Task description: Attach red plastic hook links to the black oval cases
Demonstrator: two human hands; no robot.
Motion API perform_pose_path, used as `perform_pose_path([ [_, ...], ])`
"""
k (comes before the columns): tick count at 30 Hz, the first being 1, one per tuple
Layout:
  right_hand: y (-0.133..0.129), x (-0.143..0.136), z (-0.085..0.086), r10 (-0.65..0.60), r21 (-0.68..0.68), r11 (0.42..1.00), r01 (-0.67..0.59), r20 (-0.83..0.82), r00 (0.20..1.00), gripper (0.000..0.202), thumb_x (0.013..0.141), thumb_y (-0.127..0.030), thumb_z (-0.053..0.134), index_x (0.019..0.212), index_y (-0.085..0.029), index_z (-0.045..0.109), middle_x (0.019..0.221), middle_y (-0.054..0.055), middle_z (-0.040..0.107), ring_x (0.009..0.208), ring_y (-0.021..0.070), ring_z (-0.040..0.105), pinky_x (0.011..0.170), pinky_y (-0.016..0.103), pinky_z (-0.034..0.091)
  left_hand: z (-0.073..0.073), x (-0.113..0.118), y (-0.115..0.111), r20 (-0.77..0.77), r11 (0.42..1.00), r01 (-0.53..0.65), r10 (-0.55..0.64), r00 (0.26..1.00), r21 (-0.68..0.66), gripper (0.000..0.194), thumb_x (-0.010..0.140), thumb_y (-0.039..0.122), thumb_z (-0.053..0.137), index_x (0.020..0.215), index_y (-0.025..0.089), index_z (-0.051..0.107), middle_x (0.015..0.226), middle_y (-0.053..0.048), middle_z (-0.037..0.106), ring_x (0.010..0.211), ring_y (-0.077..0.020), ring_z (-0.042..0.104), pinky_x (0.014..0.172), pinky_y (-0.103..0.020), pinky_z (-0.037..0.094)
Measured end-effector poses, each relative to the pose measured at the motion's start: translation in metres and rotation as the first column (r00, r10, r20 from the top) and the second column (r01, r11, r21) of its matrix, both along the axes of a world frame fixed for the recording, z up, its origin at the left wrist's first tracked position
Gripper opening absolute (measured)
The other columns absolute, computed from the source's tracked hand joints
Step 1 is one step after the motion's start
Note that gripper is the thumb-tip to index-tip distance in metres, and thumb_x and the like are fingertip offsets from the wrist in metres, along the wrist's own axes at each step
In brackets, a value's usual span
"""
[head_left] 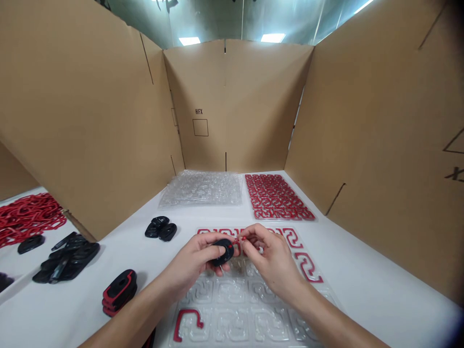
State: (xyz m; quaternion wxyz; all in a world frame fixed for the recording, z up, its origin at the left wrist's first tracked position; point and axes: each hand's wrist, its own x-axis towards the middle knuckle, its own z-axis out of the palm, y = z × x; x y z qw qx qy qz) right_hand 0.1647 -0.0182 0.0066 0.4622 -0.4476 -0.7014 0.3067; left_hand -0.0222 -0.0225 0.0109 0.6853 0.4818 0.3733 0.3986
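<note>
My left hand [197, 253] grips a black oval plastic part [224, 252], with the thumb pressed on its face. A small red dot shows on that part. Close by on the right, my right hand [273, 263] pinches a thin red plastic piece [238, 246] against the part's edge; the fingers hide most of it. Both hands are over a clear moulded tray [232, 292]. Several red hook-shaped pieces lie in its far row and right side, and one red hook-shaped piece [188, 319] sits at its near left corner.
A stack of black parts with red edging [121, 290] stands left of the tray. Several black parts [161, 228] lie farther back. Clear trays [203, 188] and a filled red tray [279, 197] lie behind. Cardboard walls [246, 106] enclose the table; red pieces [31, 217] are heaped far left.
</note>
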Motion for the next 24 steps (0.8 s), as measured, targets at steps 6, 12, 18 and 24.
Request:
perform_pose_path([
  [6, 0.0012, 0.0005, -0.0011, -0.015, 0.033, 0.999, 0.013, 0.045, 0.999, 0.008, 0.082, -0.017, 0.054, 0.083, -0.021, 0.061, 0.073, 0.0, 0.07, 0.064, 0.015, 0.067, 0.062, 0.025, 0.051, -0.003, -0.0006, 0.0008, -0.001, 1.0, 0.008, -0.008, 1.0, 0.007, 0.028, 0.076, 0.027, 0.068, 0.102, 0.017, 0.072, 0.1, -0.009, 0.073, 0.065, -0.0129, 0.061, 0.058, -0.024, 0.044],
  [12, -0.0008, 0.0029, 0.0003, -0.095, 0.22, 0.974, 0.05, 0.197, 0.976, 0.015, 0.084, -0.015, 0.05, 0.09, -0.022, 0.063, 0.088, 0.004, 0.072, 0.082, 0.0198, 0.067, 0.076, 0.031, 0.05, -0.0025, 0.0003, -0.0003, 0.018, 0.999, -0.039, 0.038, 0.999, 0.026, 0.029, 0.076, 0.026, 0.068, 0.102, 0.016, 0.069, 0.096, -0.008, 0.072, 0.064, -0.0132, 0.062, 0.057, -0.024, 0.044],
  [18, -0.005, 0.0043, -0.0003, -0.09, 0.279, 0.96, 0.019, 0.244, 0.965, 0.014, 0.087, -0.015, 0.047, 0.092, -0.022, 0.058, 0.093, 0.005, 0.073, 0.084, 0.0196, 0.068, 0.076, 0.031, 0.051, -0.0008, 0.0, 0.0004, 0.043, 0.998, -0.063, 0.063, 0.997, -0.004, 0.027, 0.073, 0.025, 0.069, 0.097, 0.014, 0.068, 0.084, -0.007, 0.071, 0.057, -0.0113, 0.058, 0.054, -0.023, 0.041],
  [24, 0.0041, 0.0076, -0.0009, -0.119, 0.144, 0.984, 0.107, 0.071, 0.99, 0.006, 0.088, -0.025, 0.052, 0.09, -0.022, 0.056, 0.075, 0.001, 0.069, 0.066, 0.017, 0.064, 0.063, 0.028, 0.047, -0.0011, -0.0021, 0.003, 0.065, 0.973, -0.228, 0.23, 0.971, -0.037, 0.029, 0.073, 0.021, 0.065, 0.102, 0.016, 0.064, 0.085, -0.005, 0.071, 0.053, -0.01, 0.057, 0.051, -0.022, 0.041],
])
